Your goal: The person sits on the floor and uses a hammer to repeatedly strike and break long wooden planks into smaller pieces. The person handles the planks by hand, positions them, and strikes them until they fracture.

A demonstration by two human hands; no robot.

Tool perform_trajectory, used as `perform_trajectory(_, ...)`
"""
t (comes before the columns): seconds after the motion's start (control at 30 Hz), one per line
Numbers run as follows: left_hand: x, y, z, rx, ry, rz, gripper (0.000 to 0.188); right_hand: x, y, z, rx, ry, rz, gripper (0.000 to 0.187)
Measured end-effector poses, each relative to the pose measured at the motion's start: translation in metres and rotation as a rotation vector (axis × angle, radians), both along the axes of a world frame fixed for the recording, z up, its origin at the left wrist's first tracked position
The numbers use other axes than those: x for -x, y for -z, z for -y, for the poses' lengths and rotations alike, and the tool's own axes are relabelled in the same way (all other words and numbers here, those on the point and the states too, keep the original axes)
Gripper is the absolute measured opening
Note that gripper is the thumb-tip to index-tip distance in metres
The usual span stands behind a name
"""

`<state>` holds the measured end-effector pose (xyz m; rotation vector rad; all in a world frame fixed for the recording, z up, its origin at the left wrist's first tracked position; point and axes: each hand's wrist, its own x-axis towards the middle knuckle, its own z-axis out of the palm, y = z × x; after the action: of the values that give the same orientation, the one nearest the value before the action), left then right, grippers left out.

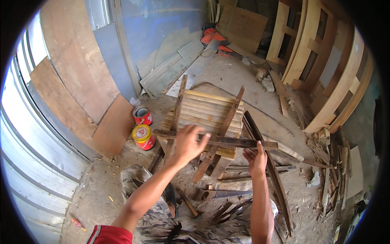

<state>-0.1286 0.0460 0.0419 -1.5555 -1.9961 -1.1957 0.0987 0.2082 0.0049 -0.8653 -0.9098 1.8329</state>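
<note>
A dark, narrow wooden plank [233,141] lies across two upright-tilted wooden bars, the left bar [178,105] and the right bar [232,112]. My right hand [256,159] grips the plank near its right end, thumb on top and fingers beneath. Over the middle of the plank is my left hand [189,142], fingers loosely bent and thumb apart from the forefinger; nothing shows between them. Behind the bars sits a panel of pale wooden slats [207,110]. Below the plank, a handsaw [229,194] and a wooden-handled tool [188,202] lie on the ground.
Two paint cans stand at the left, a red one [147,119] and a yellow-lidded one [143,136]. Long dark strips [276,187] slant at the right, near piled scrap wood [337,175]. Wooden frames [317,61] lean at the back right; plywood sheets [77,61] line the left wall.
</note>
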Motion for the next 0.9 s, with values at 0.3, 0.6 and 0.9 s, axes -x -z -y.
perform_trajectory(0.3, 0.045, 0.060, 0.084, 0.138, -0.424, 0.390, 0.102, 0.019, 0.019, -0.005, 0.175, 0.026, -0.027, 0.050)
perform_trajectory(0.6, 0.054, 0.054, 0.083, 0.178, -0.176, 1.096, 0.127, 0.029, 0.024, -0.001, 0.144, 0.051, 0.020, 0.035)
perform_trajectory(0.9, 0.105, 0.048, 0.093, 0.488, -0.394, 0.584, 0.118, 0.022, 0.037, -0.020, 0.127, 0.170, -0.017, 0.033)
